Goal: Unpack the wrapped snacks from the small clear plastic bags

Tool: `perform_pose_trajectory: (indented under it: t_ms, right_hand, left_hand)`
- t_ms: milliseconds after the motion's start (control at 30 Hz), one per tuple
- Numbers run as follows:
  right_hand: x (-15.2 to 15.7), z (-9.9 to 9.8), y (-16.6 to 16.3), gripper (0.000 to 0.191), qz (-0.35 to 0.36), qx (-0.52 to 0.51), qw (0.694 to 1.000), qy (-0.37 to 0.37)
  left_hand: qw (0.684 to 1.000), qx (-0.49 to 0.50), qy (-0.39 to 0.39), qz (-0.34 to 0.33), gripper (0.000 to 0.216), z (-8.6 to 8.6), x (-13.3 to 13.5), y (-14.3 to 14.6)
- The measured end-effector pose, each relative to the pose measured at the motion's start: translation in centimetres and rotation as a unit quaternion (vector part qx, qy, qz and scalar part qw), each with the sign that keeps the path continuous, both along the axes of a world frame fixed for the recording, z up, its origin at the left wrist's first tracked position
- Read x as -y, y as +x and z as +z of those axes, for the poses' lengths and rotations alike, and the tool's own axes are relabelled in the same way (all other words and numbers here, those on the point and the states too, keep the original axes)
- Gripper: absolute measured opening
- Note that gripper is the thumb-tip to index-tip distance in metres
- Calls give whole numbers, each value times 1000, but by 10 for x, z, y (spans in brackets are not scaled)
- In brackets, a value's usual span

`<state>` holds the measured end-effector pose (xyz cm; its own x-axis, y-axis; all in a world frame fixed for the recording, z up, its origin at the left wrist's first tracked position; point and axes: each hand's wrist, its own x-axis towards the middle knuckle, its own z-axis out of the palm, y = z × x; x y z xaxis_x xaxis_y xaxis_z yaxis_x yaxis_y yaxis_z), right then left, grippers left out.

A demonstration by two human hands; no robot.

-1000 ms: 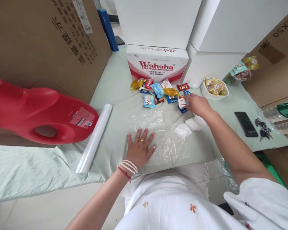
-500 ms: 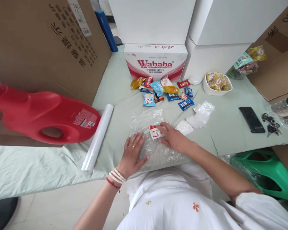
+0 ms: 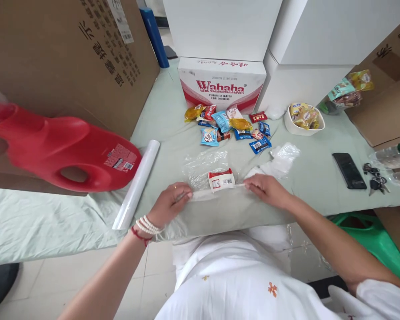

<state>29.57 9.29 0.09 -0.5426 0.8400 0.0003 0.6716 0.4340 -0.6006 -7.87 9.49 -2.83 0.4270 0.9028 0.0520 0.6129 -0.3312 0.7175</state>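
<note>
- Plastic film [image 3: 205, 195] runs taut, its edge pinched in both left hand [image 3: 171, 202] and right hand [image 3: 266, 189].
- Snack packet [image 3: 222, 180] lies between them.
- Apparent step: handling that edge; the next move calls for even tension.

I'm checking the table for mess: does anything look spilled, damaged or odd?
Nothing looks spilled or damaged. Slightly odd: the clear film behind the red-and-white packet is wrinkled rather than smooth.
</note>
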Motion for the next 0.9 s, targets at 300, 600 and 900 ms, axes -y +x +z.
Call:
perform_pose_trajectory:
  t_ms: [300,600,900]
  right_hand:
    - [-87,23,-33,29,-34,326,944,-31]
    - [-141,4,-86,65,-58,250,966,14]
    - [-114,20,-78,32,118,121,985,-19]
  left_hand:
    - [974,-139,30,175,37,-18,-66,22]
    - [962,-148,207,103,38,20,-9,59]
    - [965,-230,122,-23,47,-12,-8,105]
